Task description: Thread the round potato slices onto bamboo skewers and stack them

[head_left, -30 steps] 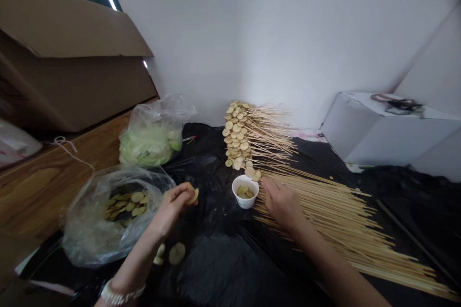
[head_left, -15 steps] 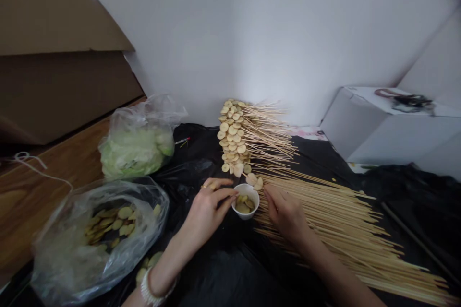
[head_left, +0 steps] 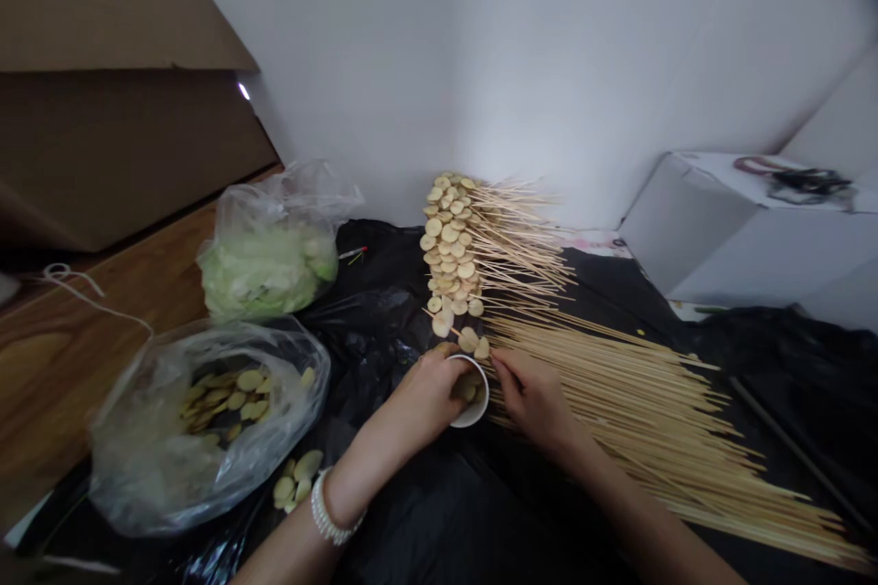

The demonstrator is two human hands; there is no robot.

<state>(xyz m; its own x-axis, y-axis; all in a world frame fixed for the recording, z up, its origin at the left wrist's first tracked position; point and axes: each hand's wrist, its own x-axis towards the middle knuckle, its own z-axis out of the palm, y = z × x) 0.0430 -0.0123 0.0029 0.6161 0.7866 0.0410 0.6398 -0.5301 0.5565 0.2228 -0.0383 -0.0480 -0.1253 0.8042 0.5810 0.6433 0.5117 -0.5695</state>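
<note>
My left hand [head_left: 429, 395] reaches into the small white cup [head_left: 475, 411] of pale round slices, fingers curled over its rim; what they hold is hidden. My right hand [head_left: 531, 393] rests just right of the cup, fingers pinched on the end of a bamboo skewer from the loose heap of skewers [head_left: 637, 411]. Behind the cup rises a stack of finished skewers [head_left: 456, 247] threaded with slices.
A clear bag of slices [head_left: 206, 411] lies at the left, with loose slices [head_left: 294, 480] beside it. A bag of green leaves [head_left: 267, 265] sits behind. Black plastic sheet [head_left: 439, 512] covers the table. Cardboard box [head_left: 116, 110] at left, white box [head_left: 741, 238] at right.
My left hand carried a slice from beside the bag over to the cup and now dips into it. My right hand stayed on the skewer heap, edging toward the cup.
</note>
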